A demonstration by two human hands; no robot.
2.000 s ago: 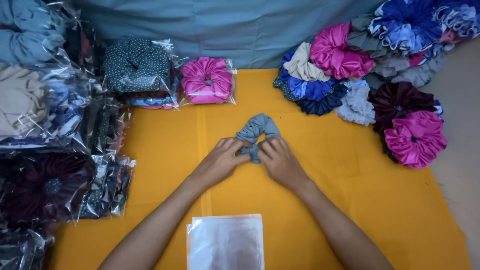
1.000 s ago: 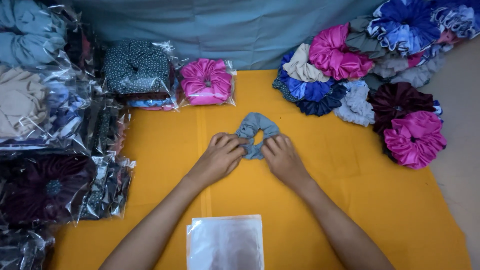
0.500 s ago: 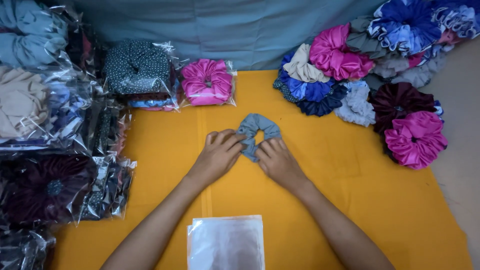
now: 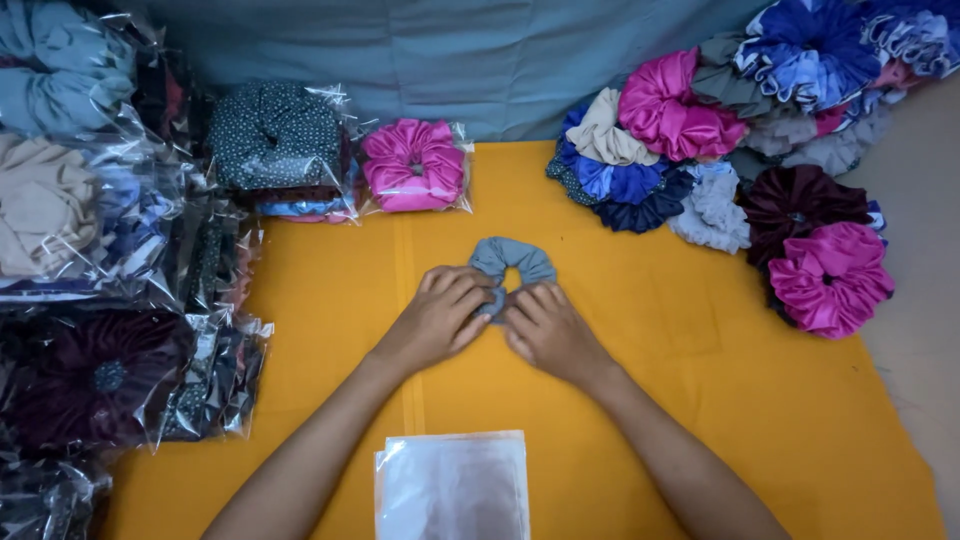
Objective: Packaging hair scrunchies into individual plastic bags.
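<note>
A grey-blue scrunchie (image 4: 512,258) lies in the middle of the orange cloth (image 4: 700,400). My left hand (image 4: 445,315) and my right hand (image 4: 545,330) rest side by side on its near edge, fingers curled and pinching the fabric between them. The scrunchie's far half shows above my fingers; its near part is hidden under them. A stack of clear plastic bags (image 4: 452,485) sits on the cloth close to me, between my forearms.
Bagged scrunchies are piled along the left (image 4: 90,250), with a dotted dark pack (image 4: 280,140) and a pink bagged one (image 4: 415,165) at the back. Loose scrunchies heap at the back right (image 4: 700,130), two of them pink (image 4: 828,278).
My hands shifted slightly on the scrunchie, spreading apart a second ago and closing together again on its near edge. The scrunchie stays in the same spot.
</note>
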